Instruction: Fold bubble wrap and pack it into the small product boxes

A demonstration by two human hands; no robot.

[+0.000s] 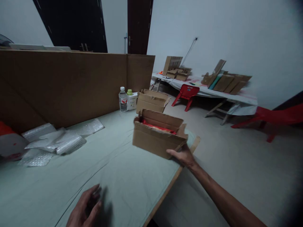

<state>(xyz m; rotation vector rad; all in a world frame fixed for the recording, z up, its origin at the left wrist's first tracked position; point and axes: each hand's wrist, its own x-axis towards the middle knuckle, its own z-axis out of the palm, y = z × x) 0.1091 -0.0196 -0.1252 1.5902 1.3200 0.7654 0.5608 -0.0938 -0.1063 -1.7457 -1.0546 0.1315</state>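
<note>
My right hand point(181, 155) grips the near right corner of an open cardboard box point(153, 140), thumb on its front wall and the other fingers hidden behind the corner. Something red point(161, 127) shows inside the box, too little of it visible to name. The box is close to the table's right edge. Low in the view, my left hand point(85, 206) hovers near the tabletop with thumb and fingers apart, holding nothing. Just behind the gripped box is a second open cardboard box point(151, 102).
A clear water bottle point(122, 100) and a white bottle with a green cap point(131, 100) stand by a tall cardboard screen point(94, 85). Bubble wrap bags point(59, 142) lie at the left. Red chairs point(188, 93) and another table with boxes point(227, 82) stand across the floor.
</note>
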